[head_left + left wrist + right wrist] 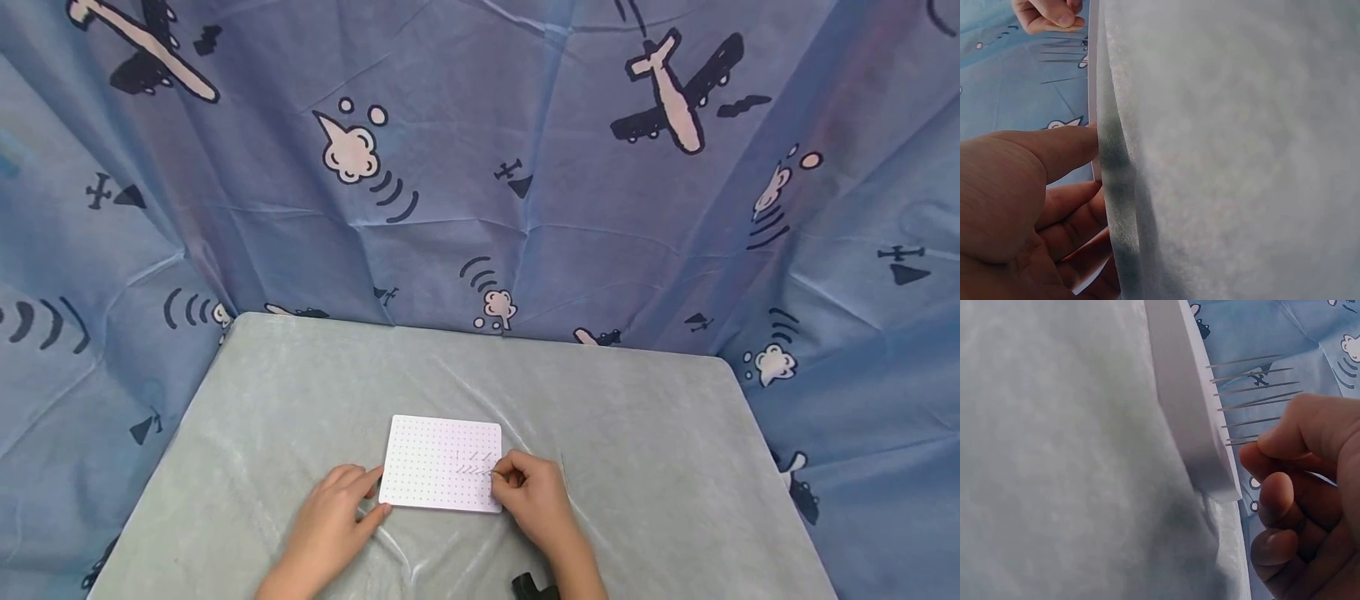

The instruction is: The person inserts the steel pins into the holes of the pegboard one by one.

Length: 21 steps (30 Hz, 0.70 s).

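Note:
A white rectangular board (420,471) with rows of small holes lies on the table. Several thin metal pins (1257,390) stand in its right part. My right hand (532,496) is at the board's right edge, pinching a thin metal pin (1242,444) between thumb and index finger; its lower end is at the board's surface, and whether it sits in a hole I cannot tell. At the board's near left corner, my left hand (330,517) rests its extended thumb and index finger (371,477) against the edges. The left wrist view shows the board's side, partly hidden by grey cloth.
Pale grey cloth covers the table (637,450), wrinkled around the board. A black object (534,587) lies by the right forearm, cut off by the frame. Blue curtain (442,167) with airplane prints hangs behind the table and at both sides.

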Available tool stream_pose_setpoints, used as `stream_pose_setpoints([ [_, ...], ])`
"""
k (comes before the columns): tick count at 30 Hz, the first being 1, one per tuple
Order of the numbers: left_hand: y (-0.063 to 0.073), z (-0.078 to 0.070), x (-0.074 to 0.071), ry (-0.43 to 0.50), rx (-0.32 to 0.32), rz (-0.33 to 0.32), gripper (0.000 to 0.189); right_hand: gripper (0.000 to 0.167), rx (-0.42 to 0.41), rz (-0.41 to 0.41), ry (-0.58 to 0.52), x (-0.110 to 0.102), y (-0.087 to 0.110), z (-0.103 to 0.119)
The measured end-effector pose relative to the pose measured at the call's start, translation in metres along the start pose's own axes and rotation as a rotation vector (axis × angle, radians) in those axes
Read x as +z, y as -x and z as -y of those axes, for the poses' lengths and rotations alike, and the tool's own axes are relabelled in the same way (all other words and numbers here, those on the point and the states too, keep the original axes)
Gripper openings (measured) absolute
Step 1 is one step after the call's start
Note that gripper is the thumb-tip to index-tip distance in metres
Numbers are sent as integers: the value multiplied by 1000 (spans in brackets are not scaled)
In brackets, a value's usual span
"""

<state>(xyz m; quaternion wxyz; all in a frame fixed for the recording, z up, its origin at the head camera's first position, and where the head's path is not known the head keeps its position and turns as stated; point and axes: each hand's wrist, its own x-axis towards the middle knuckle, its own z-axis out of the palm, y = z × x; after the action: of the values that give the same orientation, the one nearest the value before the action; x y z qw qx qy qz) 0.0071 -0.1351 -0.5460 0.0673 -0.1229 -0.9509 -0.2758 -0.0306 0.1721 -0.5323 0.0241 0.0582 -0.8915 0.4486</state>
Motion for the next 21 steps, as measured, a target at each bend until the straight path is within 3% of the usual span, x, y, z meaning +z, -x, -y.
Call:
stream_pose_setpoints([
  [14, 0, -1, 0, -1, -38, 47, 53, 15, 38, 74, 85, -15, 4, 3],
  [21, -1, 0, 0, 1, -29, 37, 52, 16, 14, -37, 220, -32, 4, -2],
])
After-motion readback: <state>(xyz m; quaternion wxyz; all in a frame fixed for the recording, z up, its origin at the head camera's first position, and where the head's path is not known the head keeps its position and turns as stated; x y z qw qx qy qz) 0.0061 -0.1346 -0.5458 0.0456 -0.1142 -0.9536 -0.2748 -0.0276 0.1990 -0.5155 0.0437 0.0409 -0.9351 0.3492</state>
